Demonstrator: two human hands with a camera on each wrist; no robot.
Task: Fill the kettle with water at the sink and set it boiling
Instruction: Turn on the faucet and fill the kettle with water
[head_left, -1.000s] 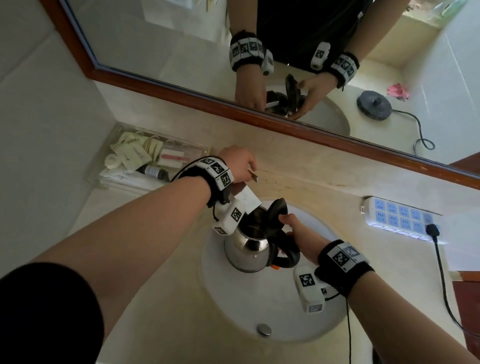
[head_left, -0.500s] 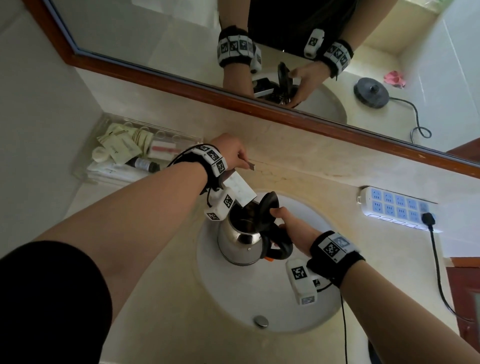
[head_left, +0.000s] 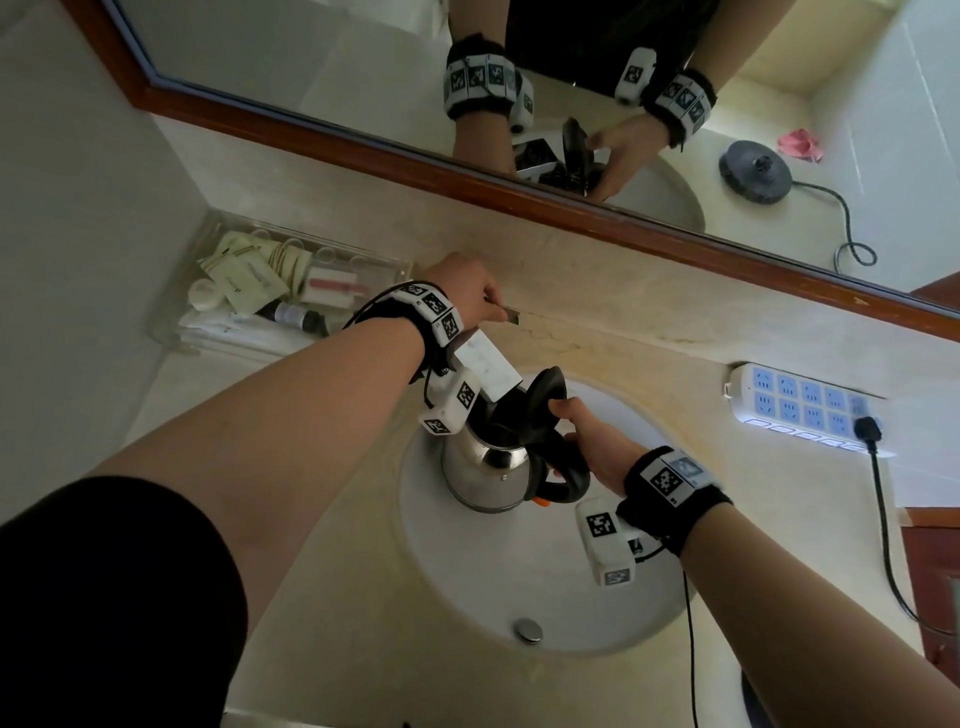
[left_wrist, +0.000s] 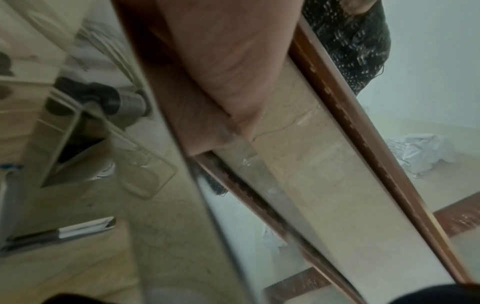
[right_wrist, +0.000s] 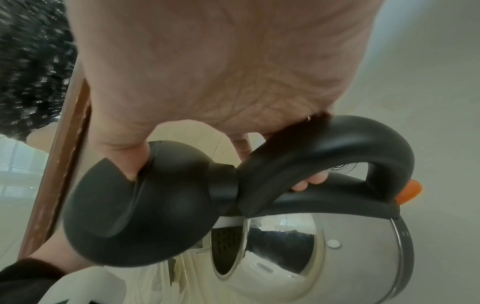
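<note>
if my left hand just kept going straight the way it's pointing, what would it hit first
Probably the marble backsplash below the mirror. The left hand already grips the tap lever, which points at that wall; depth is unclear.

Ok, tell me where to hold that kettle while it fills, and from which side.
Hold the kettle by its black loop handle, coming from the right, as the right hand does now. The handle sticks out on that side, and the thumb can prop the raised lid open.
</note>
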